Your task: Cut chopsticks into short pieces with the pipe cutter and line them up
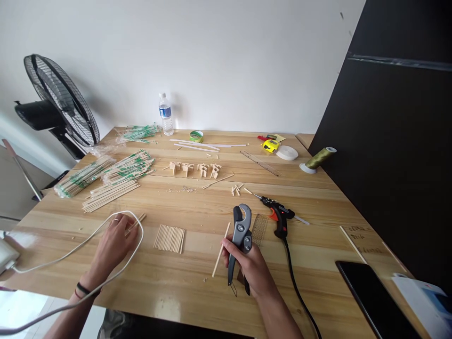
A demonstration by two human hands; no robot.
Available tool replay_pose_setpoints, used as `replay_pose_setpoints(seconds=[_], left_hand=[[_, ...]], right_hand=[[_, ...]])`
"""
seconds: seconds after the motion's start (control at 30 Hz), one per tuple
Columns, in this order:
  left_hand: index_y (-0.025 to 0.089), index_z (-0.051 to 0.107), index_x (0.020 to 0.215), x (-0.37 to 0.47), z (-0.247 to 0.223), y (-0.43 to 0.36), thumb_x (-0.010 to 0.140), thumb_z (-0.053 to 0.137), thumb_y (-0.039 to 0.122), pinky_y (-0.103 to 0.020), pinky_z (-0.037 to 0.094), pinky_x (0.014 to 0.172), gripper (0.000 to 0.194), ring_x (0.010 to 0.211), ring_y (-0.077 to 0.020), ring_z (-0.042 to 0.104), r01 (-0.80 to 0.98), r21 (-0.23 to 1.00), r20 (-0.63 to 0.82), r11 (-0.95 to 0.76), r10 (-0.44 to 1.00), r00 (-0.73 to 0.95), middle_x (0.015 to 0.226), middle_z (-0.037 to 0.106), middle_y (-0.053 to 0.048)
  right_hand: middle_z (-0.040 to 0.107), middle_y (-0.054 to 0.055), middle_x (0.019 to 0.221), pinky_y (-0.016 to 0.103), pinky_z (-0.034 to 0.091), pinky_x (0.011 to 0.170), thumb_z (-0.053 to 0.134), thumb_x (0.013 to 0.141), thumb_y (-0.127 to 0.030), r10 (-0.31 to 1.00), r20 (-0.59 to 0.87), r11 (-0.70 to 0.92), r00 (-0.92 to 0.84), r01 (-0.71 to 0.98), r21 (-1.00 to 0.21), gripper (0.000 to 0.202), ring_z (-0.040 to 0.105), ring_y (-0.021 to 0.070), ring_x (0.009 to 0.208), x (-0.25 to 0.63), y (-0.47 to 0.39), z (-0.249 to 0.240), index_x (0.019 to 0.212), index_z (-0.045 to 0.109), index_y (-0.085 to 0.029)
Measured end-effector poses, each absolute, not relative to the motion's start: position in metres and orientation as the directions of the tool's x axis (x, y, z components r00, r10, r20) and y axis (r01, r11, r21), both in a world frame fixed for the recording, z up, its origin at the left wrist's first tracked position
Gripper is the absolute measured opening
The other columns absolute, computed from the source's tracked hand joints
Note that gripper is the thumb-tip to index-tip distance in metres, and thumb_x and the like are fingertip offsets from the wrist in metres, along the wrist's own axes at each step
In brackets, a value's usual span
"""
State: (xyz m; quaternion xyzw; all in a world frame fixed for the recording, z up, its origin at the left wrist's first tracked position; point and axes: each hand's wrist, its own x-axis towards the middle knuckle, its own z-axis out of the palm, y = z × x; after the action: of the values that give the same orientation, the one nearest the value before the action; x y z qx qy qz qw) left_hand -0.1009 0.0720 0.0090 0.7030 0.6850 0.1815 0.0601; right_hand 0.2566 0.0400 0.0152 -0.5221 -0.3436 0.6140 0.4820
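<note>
Row of short, pale, round wooden sticks [169, 238]; the step in hand appears to be cutting and laying out.
With the row as dial centre, your left hand [118, 239] lies at nine o'clock, fingers together on a pale wooden stick piece [141, 217]; your right hand [252, 266], past three, is wrapped round a grey-and-black metal hand cutter [241, 228]. Whether it also grips the longer pale stick [217, 263] beside it cannot be told. Any further cut would call for seating wood squarely in the cutter.
</note>
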Motion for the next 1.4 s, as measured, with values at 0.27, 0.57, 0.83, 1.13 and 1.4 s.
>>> replay_pose_setpoints(seconds=[0.27,0.57,0.83,1.13,1.4], left_hand=[[0.029,0.061,0.093,-0.051,0.012,-0.012,0.093,0.059,0.054,-0.031,0.054,0.061,0.026,0.069,-0.0233,0.071,0.734,0.666,-0.093,0.135,0.991,-0.098,0.081,0.074,-0.002],[0.023,0.071,0.109,0.027,0.018,-0.028,0.084,0.073,0.066,-0.025,0.040,0.055,0.050,0.059,-0.0121,0.050,0.058,0.873,-0.486,0.485,0.848,0.210,0.080,0.063,-0.002],[0.020,0.073,0.110,0.041,0.034,-0.011,0.089,0.073,0.054,-0.026,0.045,0.058,0.040,0.069,-0.0158,0.059,0.009,0.912,-0.386,0.411,0.849,0.362,0.095,0.069,-0.008],[0.015,0.075,0.112,0.045,0.041,-0.004,0.098,0.064,0.044,-0.027,0.047,0.065,0.034,0.069,-0.0159,0.060,-0.053,0.922,-0.323,0.384,0.838,0.440,0.078,0.070,-0.005],[0.015,0.076,0.111,0.049,0.040,0.000,0.096,0.065,0.034,-0.025,0.045,0.062,0.026,0.068,-0.0136,0.059,-0.102,0.920,-0.301,0.379,0.848,0.435,0.080,0.069,-0.005]], right_hand=[[0.067,0.001,0.070,0.027,0.047,0.052,0.088,0.073,-0.052,0.947,-0.319,-0.317,-0.038,-0.280,-0.906,0.039,0.057,0.0144,0.054,0.255,0.035,0.021,0.079,0.068,-0.018],[0.066,0.001,0.071,0.028,0.047,0.055,0.082,0.081,-0.051,0.938,-0.303,-0.341,-0.169,-0.279,-0.898,0.037,0.058,0.0145,0.055,0.235,0.030,0.034,0.080,0.066,-0.018],[0.066,0.002,0.078,0.029,0.050,0.060,0.074,0.089,-0.052,0.954,-0.224,-0.257,-0.198,-0.163,-0.953,0.035,0.061,0.0162,0.062,0.242,0.032,0.031,0.083,0.066,-0.018],[0.062,-0.001,0.080,0.028,0.050,0.063,0.074,0.090,-0.049,0.967,-0.200,-0.222,-0.157,-0.134,-0.966,0.031,0.058,0.0154,0.064,0.241,0.033,0.021,0.089,0.066,-0.019],[0.062,-0.002,0.075,0.028,0.049,0.063,0.076,0.090,-0.049,0.972,-0.206,-0.221,-0.118,-0.134,-0.966,0.032,0.058,0.0152,0.063,0.238,0.035,0.018,0.095,0.068,-0.018]])
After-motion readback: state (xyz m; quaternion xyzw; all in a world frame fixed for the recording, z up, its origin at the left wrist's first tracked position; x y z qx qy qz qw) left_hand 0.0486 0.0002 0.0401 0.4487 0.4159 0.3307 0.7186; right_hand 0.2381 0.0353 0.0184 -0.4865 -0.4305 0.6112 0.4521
